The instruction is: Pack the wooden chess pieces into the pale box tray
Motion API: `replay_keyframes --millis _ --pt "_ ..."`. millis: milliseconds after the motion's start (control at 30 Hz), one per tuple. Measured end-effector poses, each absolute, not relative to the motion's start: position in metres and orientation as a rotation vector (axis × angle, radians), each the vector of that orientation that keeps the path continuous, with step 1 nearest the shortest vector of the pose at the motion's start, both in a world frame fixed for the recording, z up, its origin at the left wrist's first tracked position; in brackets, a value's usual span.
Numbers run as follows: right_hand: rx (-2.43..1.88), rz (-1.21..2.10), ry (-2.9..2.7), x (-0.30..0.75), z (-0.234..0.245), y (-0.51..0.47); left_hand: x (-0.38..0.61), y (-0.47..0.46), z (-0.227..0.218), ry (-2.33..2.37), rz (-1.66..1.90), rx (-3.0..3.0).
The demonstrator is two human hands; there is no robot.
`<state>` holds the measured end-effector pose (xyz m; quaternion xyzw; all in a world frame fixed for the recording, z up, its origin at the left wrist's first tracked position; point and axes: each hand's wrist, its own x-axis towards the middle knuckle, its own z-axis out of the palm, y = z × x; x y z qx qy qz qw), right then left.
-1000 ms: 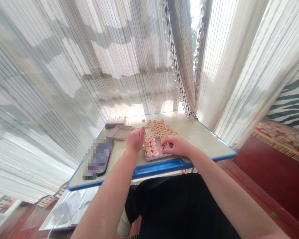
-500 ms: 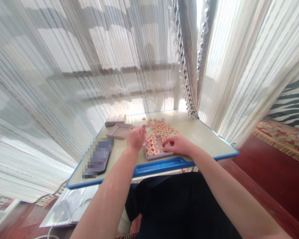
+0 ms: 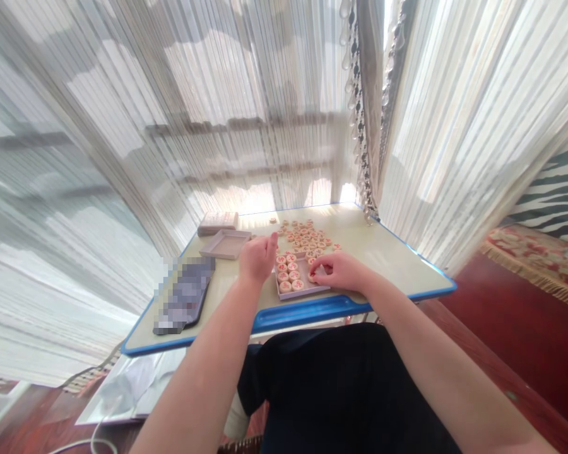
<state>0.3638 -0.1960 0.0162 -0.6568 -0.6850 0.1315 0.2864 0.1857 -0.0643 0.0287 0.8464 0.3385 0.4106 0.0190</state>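
A shallow grey box (image 3: 304,292) stands near the front of the table. Two columns of round xiangqi pieces (image 3: 294,275) with red characters fill its left side, and more pieces lie along its far side. My right hand (image 3: 343,270) reaches into the box from the right, its thumb and fingertips pinched on a xiangqi piece (image 3: 311,277) at the box floor. Just left of the box, my left hand (image 3: 256,258) is closed with the thumb on top; whatever its curled fingers may hold is hidden. Beyond the box lies a loose spread of xiangqi pieces (image 3: 307,236).
An open box lid or tray (image 3: 224,244) lies at the left, with a closed box (image 3: 218,222) behind it. A blurred-out phone (image 3: 196,293) rests at the left front. The table has a blue edge (image 3: 307,313). Sheer curtains (image 3: 265,94) hang behind.
The camera view has shifted slightly. Both hands stay nearly where they were, the right one still on the piece in the box.
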Motion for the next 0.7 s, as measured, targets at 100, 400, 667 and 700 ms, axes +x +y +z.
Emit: replay_keyframes --millis 100,400,667,700 --pt "-1.736 0.353 -1.828 0.3648 0.0140 -0.1961 0.1858 -0.0634 0.0280 1.040 1.277 2.650" --pt "-1.747 0.372 -1.804 0.3652 0.0140 -0.1973 0.1859 -0.0624 0.0284 1.026 1.271 2.678" --pt "-1.743 0.345 -1.799 0.3638 0.0146 -0.1986 0.1859 -0.0633 0.0287 1.035 1.249 2.731" --pt "-1.742 0.343 -1.800 0.3637 0.0148 -0.1986 0.1860 -0.0634 0.0288 1.042 1.245 2.739"
